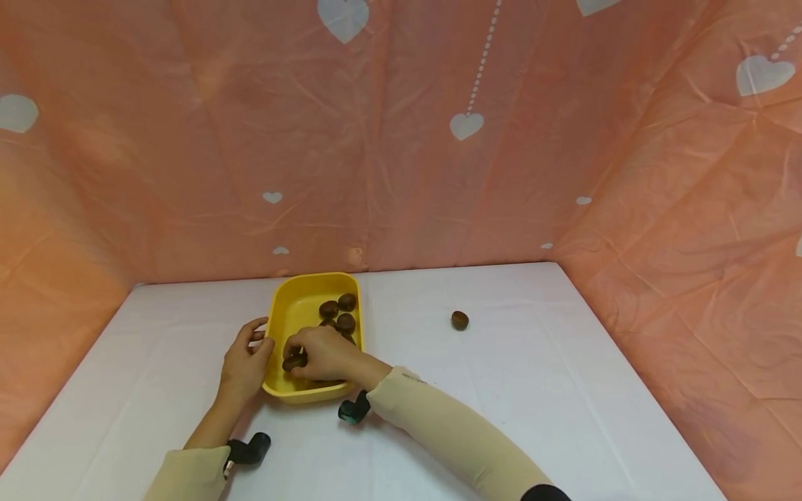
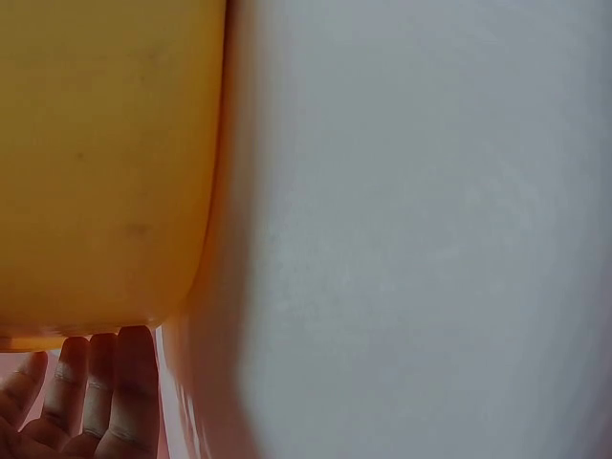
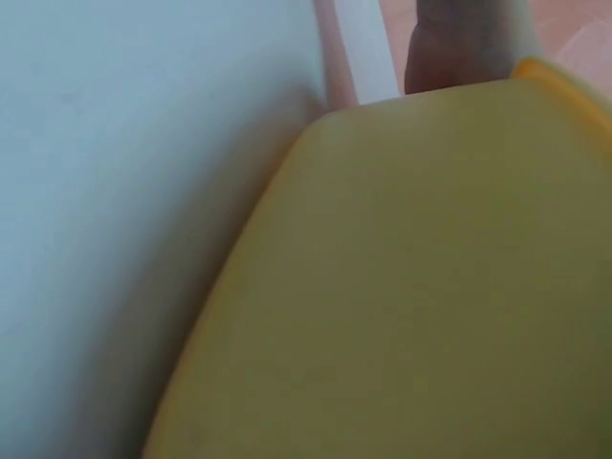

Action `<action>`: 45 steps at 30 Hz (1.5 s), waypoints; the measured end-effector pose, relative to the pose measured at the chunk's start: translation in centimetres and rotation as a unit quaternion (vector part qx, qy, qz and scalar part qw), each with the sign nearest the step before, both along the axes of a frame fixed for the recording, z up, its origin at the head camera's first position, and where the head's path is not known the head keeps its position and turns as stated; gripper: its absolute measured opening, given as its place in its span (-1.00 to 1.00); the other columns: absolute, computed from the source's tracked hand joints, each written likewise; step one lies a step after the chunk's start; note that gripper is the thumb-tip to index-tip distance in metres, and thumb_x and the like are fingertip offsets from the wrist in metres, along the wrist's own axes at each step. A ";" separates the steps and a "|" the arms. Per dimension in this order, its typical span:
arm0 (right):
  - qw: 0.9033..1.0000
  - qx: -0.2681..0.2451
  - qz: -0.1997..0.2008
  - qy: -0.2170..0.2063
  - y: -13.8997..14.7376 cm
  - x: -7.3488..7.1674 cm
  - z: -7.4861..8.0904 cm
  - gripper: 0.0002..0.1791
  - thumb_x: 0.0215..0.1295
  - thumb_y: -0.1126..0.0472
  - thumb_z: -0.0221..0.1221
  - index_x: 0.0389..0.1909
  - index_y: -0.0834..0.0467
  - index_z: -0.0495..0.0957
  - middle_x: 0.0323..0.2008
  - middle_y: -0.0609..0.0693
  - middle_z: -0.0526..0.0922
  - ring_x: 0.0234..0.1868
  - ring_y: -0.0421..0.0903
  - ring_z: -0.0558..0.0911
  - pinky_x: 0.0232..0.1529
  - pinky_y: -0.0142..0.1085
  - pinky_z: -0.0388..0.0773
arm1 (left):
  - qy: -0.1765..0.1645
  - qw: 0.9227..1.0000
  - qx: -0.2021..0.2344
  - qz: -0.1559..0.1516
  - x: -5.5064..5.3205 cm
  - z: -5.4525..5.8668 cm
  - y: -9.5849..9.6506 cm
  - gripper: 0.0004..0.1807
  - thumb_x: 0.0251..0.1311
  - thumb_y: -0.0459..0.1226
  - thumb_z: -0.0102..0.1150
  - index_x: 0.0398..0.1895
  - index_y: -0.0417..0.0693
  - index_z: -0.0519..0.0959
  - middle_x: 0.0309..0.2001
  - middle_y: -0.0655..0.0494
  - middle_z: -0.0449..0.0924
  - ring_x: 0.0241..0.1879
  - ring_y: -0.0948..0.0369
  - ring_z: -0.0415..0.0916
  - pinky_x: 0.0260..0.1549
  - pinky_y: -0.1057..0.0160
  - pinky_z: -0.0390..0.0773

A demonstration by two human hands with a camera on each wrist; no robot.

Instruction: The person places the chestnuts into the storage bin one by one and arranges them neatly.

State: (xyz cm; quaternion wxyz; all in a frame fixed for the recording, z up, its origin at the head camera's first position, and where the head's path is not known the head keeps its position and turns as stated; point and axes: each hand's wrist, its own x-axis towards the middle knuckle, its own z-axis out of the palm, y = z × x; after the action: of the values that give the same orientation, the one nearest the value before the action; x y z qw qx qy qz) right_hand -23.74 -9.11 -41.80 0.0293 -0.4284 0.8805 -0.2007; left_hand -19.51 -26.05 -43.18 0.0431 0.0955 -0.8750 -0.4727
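A yellow plastic tray (image 1: pixel 313 399) stands on the table and holds several brown chestnuts (image 1: pixel 346 322). My right hand (image 1: pixel 322 353) reaches in over the tray's near right corner. Its thumb and fingers pinch one dark chestnut (image 1: pixel 292 362) low in the tray's left half. The hand and wrist hide part of the tray's contents. At the left side is my left hand (image 1: pixel 246 362), its fingertips against the tray's outer wall. In the left wrist view, those extended fingers (image 2: pixel 134 392) meet the wall (image 2: pixel 105 172). The right wrist view is mostly filled by the tray's outside (image 3: pixel 402 277).
One single chestnut (image 1: pixel 460 320) lies on the white tabletop (image 1: pixel 532 390), to the right of the tray. An orange cloth backdrop (image 1: pixel 413 188) with pale hearts rises behind the table and along both sides. Dark wrist cameras (image 1: pixel 250 449) hang below both sleeves.
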 end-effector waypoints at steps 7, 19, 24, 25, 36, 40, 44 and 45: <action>0.999 0.036 0.007 0.012 -0.3 0.0 0.0 -0.78 0.10 0.07 0.35 -0.20 -0.08 0.65 -0.30 -0.32 0.64 -0.29 -0.42 0.49 -0.11 -0.46 0.33 | 0.001 1.000 -0.001 0.002 0.0 -0.1 0.0 -0.48 0.39 -0.17 -0.16 0.40 0.00 0.23 0.19 -0.20 0.42 0.10 -0.06 0.49 -0.33 0.59 0.39; 0.997 0.073 0.012 0.009 -0.6 0.0 -0.4 -0.81 0.11 0.07 0.34 -0.22 -0.11 0.67 -0.39 -0.35 0.64 -0.35 -0.43 0.48 -0.13 -0.44 0.30 | 0.009 1.000 -0.001 0.003 0.1 -0.2 0.1 -0.49 0.39 -0.17 -0.15 0.39 0.00 0.24 0.18 -0.21 0.44 0.07 -0.05 0.50 -0.34 0.61 0.38; 0.996 0.085 0.016 0.023 -0.7 0.0 -0.7 -0.82 0.10 0.07 0.34 -0.23 -0.13 0.68 -0.38 -0.36 0.64 -0.34 -0.44 0.48 -0.11 -0.43 0.30 | 0.011 1.000 -0.005 0.005 0.1 -0.3 0.0 -0.49 0.39 -0.18 -0.14 0.39 0.00 0.25 0.17 -0.21 0.46 0.07 -0.05 0.50 -0.33 0.60 0.38; 0.996 0.088 0.018 0.028 -0.7 0.0 -0.7 -0.82 0.10 0.07 0.34 -0.23 -0.13 0.68 -0.38 -0.36 0.64 -0.33 -0.44 0.49 -0.11 -0.42 0.30 | 0.012 1.000 -0.006 0.007 0.1 -0.3 0.0 -0.49 0.38 -0.18 -0.14 0.39 0.00 0.25 0.17 -0.21 0.46 0.07 -0.05 0.50 -0.33 0.60 0.38; 0.996 0.073 0.026 0.041 -0.5 -0.1 -0.6 -0.80 0.14 0.04 0.29 -0.18 -0.13 0.68 -0.30 -0.34 0.63 -0.26 -0.44 0.51 -0.16 -0.44 0.29 | 0.010 1.000 -0.002 0.009 0.0 -0.3 0.1 -0.49 0.38 -0.18 -0.15 0.39 0.00 0.25 0.17 -0.22 0.45 0.08 -0.05 0.50 -0.35 0.59 0.39; 0.999 0.033 0.020 0.032 0.0 0.0 -0.2 -0.79 0.20 0.02 0.24 -0.15 -0.09 0.67 -0.30 -0.30 0.60 -0.32 -0.41 0.48 -0.23 -0.56 0.32 | 0.009 1.000 -0.002 0.005 0.0 -0.3 0.0 -0.49 0.39 -0.17 -0.15 0.39 0.00 0.24 0.18 -0.22 0.44 0.08 -0.07 0.50 -0.35 0.59 0.40; 1.000 0.003 0.010 0.010 0.6 0.3 0.6 -0.80 0.22 0.03 0.22 -0.15 -0.07 0.66 -0.28 -0.26 0.60 -0.35 -0.37 0.45 -0.32 -0.62 0.33 | 0.010 1.000 -0.005 0.004 0.1 -0.3 0.1 -0.49 0.40 -0.17 -0.16 0.39 0.00 0.24 0.19 -0.22 0.44 0.09 -0.07 0.50 -0.34 0.59 0.39; 1.000 -0.002 0.007 0.008 0.9 0.3 0.8 -0.80 0.22 0.03 0.21 -0.15 -0.07 0.65 -0.26 -0.26 0.60 -0.34 -0.37 0.45 -0.33 -0.63 0.34 | 0.010 1.000 -0.006 0.004 0.1 -0.3 0.1 -0.49 0.40 -0.17 -0.16 0.39 0.00 0.24 0.19 -0.22 0.44 0.10 -0.08 0.50 -0.34 0.59 0.38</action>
State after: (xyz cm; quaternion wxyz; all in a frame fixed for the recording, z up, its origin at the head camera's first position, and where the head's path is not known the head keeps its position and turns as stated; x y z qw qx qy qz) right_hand -23.44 -8.25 -40.99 0.0230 -0.4365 0.8772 -0.1985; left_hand -19.42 -26.00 -43.46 0.0543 0.0939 -0.8769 -0.4683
